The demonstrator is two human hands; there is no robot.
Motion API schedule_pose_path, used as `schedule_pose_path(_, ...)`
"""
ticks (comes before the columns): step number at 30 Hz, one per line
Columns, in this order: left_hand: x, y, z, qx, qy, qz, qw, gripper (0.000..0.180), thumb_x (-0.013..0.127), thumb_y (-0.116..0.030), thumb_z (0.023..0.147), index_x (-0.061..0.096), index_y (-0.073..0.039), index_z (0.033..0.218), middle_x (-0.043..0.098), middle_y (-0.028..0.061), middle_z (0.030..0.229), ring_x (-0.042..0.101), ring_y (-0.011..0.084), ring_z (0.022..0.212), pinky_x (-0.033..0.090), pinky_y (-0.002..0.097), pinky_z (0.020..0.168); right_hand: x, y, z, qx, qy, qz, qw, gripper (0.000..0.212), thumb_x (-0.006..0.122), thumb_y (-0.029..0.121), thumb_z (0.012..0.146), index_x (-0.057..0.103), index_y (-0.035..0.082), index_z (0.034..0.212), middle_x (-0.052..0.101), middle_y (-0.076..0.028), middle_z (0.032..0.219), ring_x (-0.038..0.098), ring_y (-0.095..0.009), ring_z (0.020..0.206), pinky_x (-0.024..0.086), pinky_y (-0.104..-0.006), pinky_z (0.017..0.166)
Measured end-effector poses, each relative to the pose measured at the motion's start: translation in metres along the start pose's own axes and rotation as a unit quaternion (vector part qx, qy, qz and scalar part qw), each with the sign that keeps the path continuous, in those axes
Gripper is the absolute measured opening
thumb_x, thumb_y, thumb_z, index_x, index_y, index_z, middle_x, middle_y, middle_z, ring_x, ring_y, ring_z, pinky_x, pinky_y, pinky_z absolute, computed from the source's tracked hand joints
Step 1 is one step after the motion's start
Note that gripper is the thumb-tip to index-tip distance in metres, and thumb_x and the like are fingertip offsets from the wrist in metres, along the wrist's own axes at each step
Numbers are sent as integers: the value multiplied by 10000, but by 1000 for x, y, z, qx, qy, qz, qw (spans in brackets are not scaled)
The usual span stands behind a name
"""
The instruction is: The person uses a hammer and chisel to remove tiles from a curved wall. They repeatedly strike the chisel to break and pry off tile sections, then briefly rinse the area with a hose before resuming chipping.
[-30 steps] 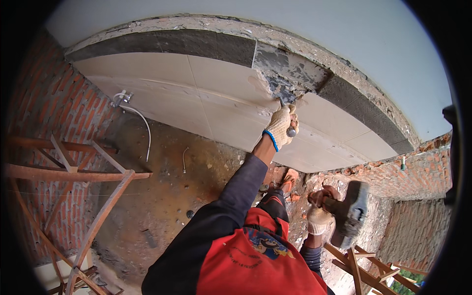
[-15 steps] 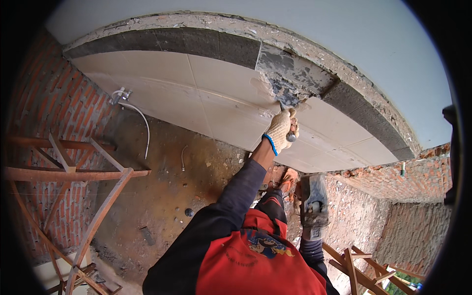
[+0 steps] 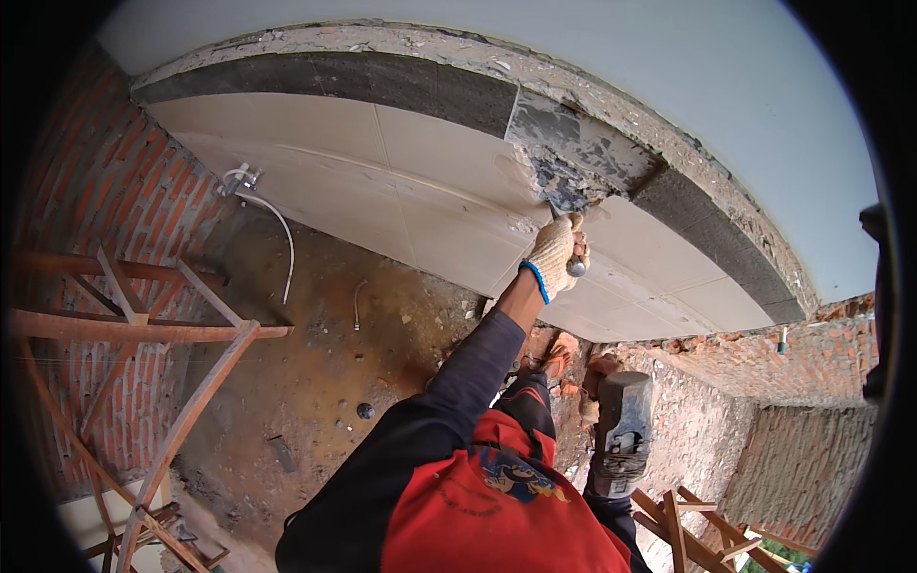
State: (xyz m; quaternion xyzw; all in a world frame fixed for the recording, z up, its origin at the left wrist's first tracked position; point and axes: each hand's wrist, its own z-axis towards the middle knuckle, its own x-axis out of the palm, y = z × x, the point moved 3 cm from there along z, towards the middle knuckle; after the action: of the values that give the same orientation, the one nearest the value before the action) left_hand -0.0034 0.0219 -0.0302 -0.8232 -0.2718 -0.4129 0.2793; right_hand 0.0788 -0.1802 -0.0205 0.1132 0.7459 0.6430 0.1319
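My left hand [image 3: 556, 250], in a cream knitted glove with a blue cuff, is closed around a metal chisel [image 3: 577, 267]. The chisel's tip is against the rough broken patch [image 3: 565, 181] where tile is gone from the wall. My right hand [image 3: 619, 470], low at the right, is closed on a hammer; its dark, dusty head [image 3: 627, 406] points up toward the wall and partly hides the fingers. Cream tiles [image 3: 449, 162] flank the patch, and a dark grey tile border [image 3: 382, 88] runs above them, with bare mortar in a gap.
A chrome tap [image 3: 241, 180] with a white hose [image 3: 287, 239] is on the wall at the left. Wooden trestles stand left [image 3: 143, 329] and lower right [image 3: 683, 520]. Broken brick [image 3: 564, 353] lies near my foot on the wet, dirty floor [image 3: 315, 353]. Brick walls [image 3: 95, 172] close both sides.
The hammer in my right hand has moved down, away from the chisel. My left hand keeps the chisel at the patch; the whole view has shifted slightly.
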Motion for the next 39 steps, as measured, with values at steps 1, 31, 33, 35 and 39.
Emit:
schedule_pose_path(1,2,0,2,6,8,-5,1000,165,416,-190,930,452,-171,770,334,-64,522,350,57,399,266,216,347,1,-3,8,-49,21,-109,993,74,599,47,727,607,14,793,582,-93,690,532,-138,630,430,-284,581)
schedule_pose_path(31,-11,6,13,13,50,53,997,147,419,-154,926,436,-158,780,345,-53,530,347,76,411,316,225,403,2,-23,39,-96,33,-359,928,264,586,60,681,550,-29,927,571,-145,781,561,-243,709,444,-328,643)
schedule_pose_path(33,-13,6,15,57,4,82,995,112,466,-173,896,483,-125,797,370,-28,517,404,86,474,332,213,466,-1,-27,33,-102,96,-248,959,269,567,4,659,539,-20,926,541,-87,760,526,-140,699,431,-275,630)
schedule_pose_path(35,-11,5,14,55,0,101,993,123,445,-162,910,469,-144,791,368,-37,535,370,71,445,328,213,437,-9,-25,17,-202,30,-272,941,110,620,103,687,598,33,769,619,-87,693,564,-195,531,444,-282,516)
schedule_pose_path(39,-6,3,5,4,32,-8,999,175,402,-166,932,445,-169,762,346,-52,539,340,58,412,286,219,367,-27,-40,-7,-37,51,168,984,257,488,211,840,581,45,1013,627,-62,788,585,-172,608,493,-279,538)
